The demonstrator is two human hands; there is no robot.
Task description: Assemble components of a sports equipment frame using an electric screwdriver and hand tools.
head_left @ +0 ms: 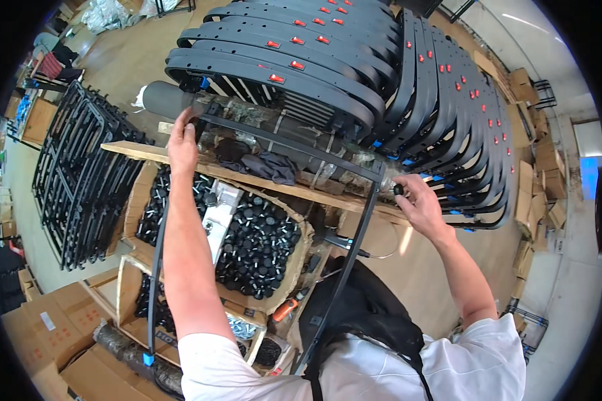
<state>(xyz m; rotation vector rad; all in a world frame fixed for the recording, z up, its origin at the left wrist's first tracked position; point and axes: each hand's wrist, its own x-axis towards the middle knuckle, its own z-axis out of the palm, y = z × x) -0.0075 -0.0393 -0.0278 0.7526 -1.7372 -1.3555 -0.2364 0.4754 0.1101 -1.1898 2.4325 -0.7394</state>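
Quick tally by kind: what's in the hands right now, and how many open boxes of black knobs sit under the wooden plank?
Black metal frame, gripped by left hand: 1
Small black knob, in right hand: 1
Open cardboard boxes of black knobs in view: 2
Total: 4

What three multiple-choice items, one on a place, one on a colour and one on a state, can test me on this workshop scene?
1. Where is the cardboard box of black knobs?
A. under the wooden plank
B. on the stacked frames
C. on the person's lap

2. What colour are the small tags on the stacked black frames?
A. green
B. red
C. white

3. What does the right hand pinch?
A. nothing
B. a drill
C. a small black knob

Key: 1 A, it sits below the plank; 2 B, red tags show; 3 C, the fingers hold a knob.
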